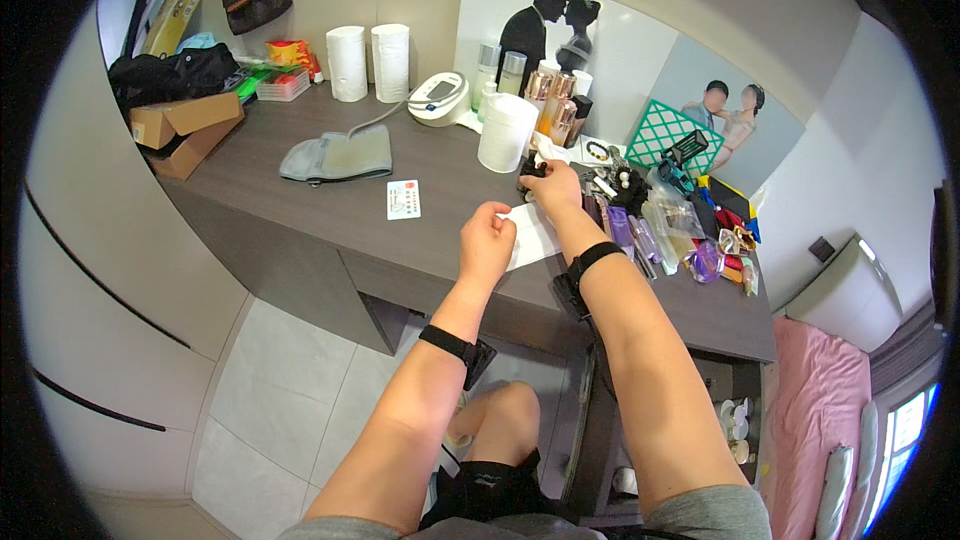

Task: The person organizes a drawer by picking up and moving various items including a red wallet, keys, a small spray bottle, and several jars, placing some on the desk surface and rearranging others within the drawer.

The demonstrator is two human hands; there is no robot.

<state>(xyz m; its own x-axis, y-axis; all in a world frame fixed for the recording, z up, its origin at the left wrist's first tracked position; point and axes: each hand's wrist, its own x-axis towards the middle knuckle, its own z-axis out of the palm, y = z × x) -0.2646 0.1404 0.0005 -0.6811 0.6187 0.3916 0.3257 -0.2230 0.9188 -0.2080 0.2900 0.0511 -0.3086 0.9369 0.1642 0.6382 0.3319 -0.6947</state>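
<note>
My left hand point(487, 244) hovers at the desk's front edge, its fingers curled inward with nothing visible in them. Beside it, a white tissue sheet point(534, 236) lies flat on the dark wood-grain desk point(442, 150), partly covered by my hands. My right hand point(556, 186) reaches farther in, its thumb and fingers around a small black object point(528, 174) that is mostly hidden. A roll of white paper point(508, 133) stands just behind that object. Lipstick-like tubes and cosmetics point(621, 226) crowd the area right of my right hand.
Left on the desk are a card point(403, 199), a grey blood pressure cuff point(337, 154) and its monitor point(439, 99). Pump bottles point(555, 101) stand behind, before a wedding picture point(517, 22). At far left sits an opened cardboard box point(187, 131). A drawer holding jars point(735, 420) is pulled out below.
</note>
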